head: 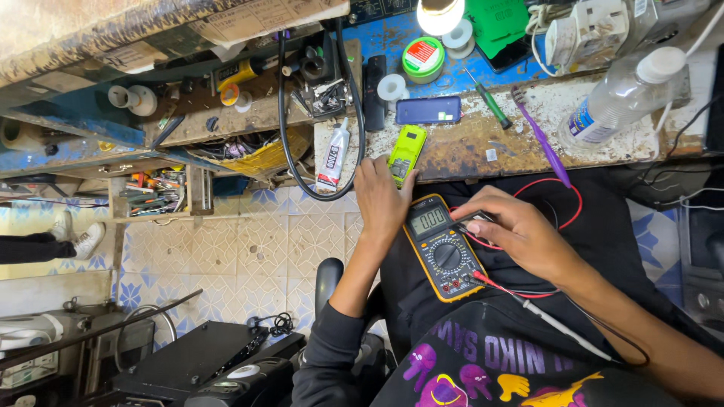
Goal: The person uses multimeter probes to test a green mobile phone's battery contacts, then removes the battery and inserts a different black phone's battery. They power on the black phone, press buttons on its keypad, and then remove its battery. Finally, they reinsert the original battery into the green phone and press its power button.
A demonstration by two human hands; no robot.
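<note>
Yellow digital multimeter [441, 247] lies on the person's lap, display end toward the counter [467, 147], red and black test leads [528, 226] looping off it across dark cloth. Left hand [383, 197] rests against the meter's upper-left corner, fingers loosely curled and reaching up to the lime-green phone [406, 153] at the counter edge; can't tell if it actually grips either. Right hand [520, 234] pinches something small and dark beside the display, fingertips closed on it, too small to identify. A probe [558, 324] lies across the lap under that forearm. On the counter: blue phone [428, 110], glue tube [334, 155], green-handled screwdriver [489, 102], purple toothbrush [544, 143], clear plastic bottle [620, 98].
</note>
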